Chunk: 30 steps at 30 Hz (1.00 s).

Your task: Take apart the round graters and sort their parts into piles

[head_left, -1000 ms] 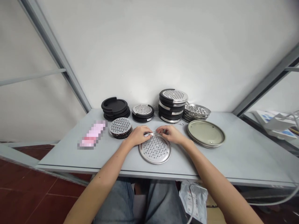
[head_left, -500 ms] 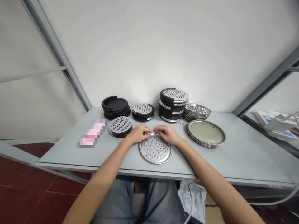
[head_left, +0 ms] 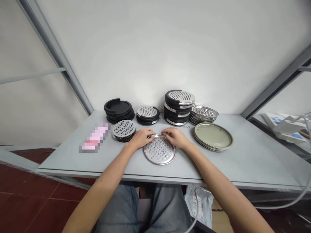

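Pale wall point(head_left: 145, 48) rises behind the grey table point(head_left: 255, 155) in my head view, the only one I have. Nearest me, the round metal grater plate point(head_left: 159, 150) lies face up. My left hand point(head_left: 141, 138) and right hand point(head_left: 178, 138) are narrow, fingers bent in, pinching its far rim side by side. I judge this as careful handling of that edge; any change of grip calls for light, even pressure and fingertips off the raised teeth. The small perforated discs point(head_left: 124, 128) sit by my left wrist, the olive round plates point(head_left: 213, 136) to my right.

My fingers cover part of the far rim, so I can't tell what they do beneath it. The pink item point(head_left: 96, 137) is pixelated beyond reading, and my forearms are cut off below.
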{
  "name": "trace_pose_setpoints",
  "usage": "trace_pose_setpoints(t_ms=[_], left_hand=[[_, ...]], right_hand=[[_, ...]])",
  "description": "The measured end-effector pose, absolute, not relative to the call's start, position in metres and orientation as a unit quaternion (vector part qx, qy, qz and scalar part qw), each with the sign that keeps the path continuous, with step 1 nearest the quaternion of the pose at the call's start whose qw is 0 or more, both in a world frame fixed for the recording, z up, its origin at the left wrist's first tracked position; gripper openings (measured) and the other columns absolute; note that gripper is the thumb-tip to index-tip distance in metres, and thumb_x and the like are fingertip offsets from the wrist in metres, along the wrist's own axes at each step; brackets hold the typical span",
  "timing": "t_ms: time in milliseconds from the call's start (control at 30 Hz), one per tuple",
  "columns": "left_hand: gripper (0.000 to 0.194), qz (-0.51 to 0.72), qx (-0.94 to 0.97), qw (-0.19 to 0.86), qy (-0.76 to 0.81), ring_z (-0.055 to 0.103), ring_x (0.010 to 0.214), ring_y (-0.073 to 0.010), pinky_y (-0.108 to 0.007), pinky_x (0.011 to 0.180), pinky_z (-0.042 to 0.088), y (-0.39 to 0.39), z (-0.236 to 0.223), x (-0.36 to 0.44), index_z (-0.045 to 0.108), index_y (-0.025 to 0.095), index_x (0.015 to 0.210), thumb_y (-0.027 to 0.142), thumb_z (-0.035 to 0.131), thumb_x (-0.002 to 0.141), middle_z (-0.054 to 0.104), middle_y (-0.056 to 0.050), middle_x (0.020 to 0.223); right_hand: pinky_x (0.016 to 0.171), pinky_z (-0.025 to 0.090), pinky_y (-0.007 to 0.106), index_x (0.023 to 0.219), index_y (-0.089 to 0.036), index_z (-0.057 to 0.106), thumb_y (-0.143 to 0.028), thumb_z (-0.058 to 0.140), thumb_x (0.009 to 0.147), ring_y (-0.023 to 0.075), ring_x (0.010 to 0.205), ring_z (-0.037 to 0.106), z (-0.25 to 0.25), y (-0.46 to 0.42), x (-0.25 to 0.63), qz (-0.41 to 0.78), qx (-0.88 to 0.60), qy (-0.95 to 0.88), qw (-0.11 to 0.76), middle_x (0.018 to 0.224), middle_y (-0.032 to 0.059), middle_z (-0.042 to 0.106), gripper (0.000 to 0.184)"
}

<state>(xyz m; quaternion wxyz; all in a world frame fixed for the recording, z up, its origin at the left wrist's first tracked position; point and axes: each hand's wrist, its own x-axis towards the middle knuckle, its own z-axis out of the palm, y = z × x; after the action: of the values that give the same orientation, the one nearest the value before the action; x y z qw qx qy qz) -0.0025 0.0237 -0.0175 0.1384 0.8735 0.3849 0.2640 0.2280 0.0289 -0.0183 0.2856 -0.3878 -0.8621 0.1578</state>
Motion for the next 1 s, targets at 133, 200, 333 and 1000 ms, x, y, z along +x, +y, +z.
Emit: trace_pose_setpoints(t_ms=[133, 200, 333, 1000], left_hand=[[0.020, 0.272, 0.868, 0.126, 0.395, 0.063, 0.092, -0.0194, -0.029, 0.086, 0.047, 0.0255, -0.0208, -0.0026, 0.072, 0.017, 0.100, 0.022, 0.059, 0.085, 0.069, -0.006, 0.100], [0.021, 0.264, 0.872, 0.117, 0.395, 0.063, 0.094, -0.0198, -0.030, 0.087, 0.047, 0.0256, -0.0207, -0.0021, 0.072, 0.017, 0.101, 0.021, 0.058, 0.086, 0.070, -0.007, 0.100], [0.022, 0.239, 0.881, 0.105, 0.395, 0.063, 0.091, -0.0198, -0.030, 0.084, 0.048, 0.0257, -0.0195, -0.0010, 0.072, 0.016, 0.103, 0.020, 0.058, 0.087, 0.070, -0.008, 0.099], [0.019, 0.234, 0.888, 0.113, 0.380, 0.062, 0.090, -0.0185, -0.030, 0.086, 0.048, 0.0288, -0.0215, -0.0014, 0.074, 0.017, 0.096, 0.017, 0.057, 0.086, 0.068, -0.007, 0.098]], right_hand=[[0.077, 0.046, 0.031, 0.098, -0.017, 0.069, -0.016, 0.049, 0.085, 0.0194, 0.085, 0.063, -0.0178, 0.0289, 0.2286, 0.157, -0.393, -0.861, 0.283, 0.097, 0.0074, 0.071, 0.023], [0.077, 0.046, 0.030, 0.097, -0.017, 0.068, -0.016, 0.049, 0.085, 0.0191, 0.085, 0.062, -0.0171, 0.0284, 0.2281, 0.157, -0.393, -0.862, 0.279, 0.096, 0.0072, 0.071, 0.023], [0.076, 0.046, 0.029, 0.098, -0.017, 0.068, -0.017, 0.050, 0.085, 0.0190, 0.086, 0.063, -0.0182, 0.0283, 0.2274, 0.158, -0.399, -0.859, 0.280, 0.097, 0.0073, 0.070, 0.022], [0.079, 0.047, 0.030, 0.098, -0.017, 0.067, -0.016, 0.050, 0.085, 0.0187, 0.087, 0.062, -0.0242, 0.0295, 0.2276, 0.154, -0.394, -0.860, 0.284, 0.097, 0.0073, 0.069, 0.021]])
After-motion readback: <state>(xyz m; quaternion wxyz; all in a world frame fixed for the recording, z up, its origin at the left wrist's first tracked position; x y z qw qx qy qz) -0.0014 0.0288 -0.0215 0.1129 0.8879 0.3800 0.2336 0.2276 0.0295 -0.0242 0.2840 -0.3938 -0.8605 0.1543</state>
